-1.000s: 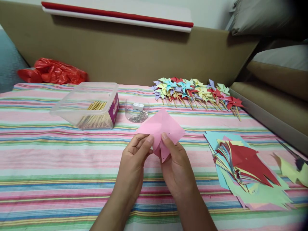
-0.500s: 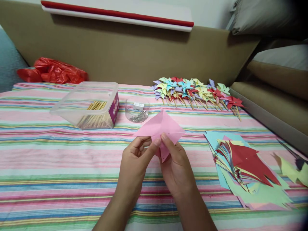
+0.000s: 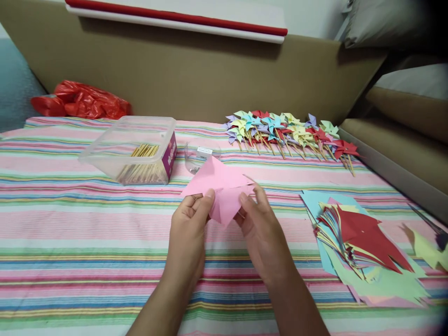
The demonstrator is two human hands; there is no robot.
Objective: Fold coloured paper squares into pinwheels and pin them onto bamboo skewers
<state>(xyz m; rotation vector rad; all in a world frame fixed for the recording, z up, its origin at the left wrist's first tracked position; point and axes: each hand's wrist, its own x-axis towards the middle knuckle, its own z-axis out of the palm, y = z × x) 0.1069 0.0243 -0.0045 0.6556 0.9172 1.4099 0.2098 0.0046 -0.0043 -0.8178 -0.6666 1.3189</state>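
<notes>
A pink paper square (image 3: pixel 220 189), cut and partly folded, hangs above the striped cloth (image 3: pixel 87 233) in the middle of the view. My left hand (image 3: pixel 189 233) pinches its lower left flap between thumb and forefinger. My right hand (image 3: pixel 261 231) holds the paper's right side, thumb on the front and fingers behind the right corner. Both hands are closed on the paper.
A clear plastic box of wooden sticks (image 3: pixel 135 151) stands at the back left, a small clear cup of metal pins (image 3: pixel 198 156) beside it. Several finished paper pinwheels (image 3: pixel 290 133) lie at the back right. A stack of cut coloured paper (image 3: pixel 360 242) sits right. A red bag (image 3: pixel 82 100) lies far left.
The pink paper has shifted left and turned a little. My right hand has moved from its lower middle to its right corner. The camera view has tilted slightly.
</notes>
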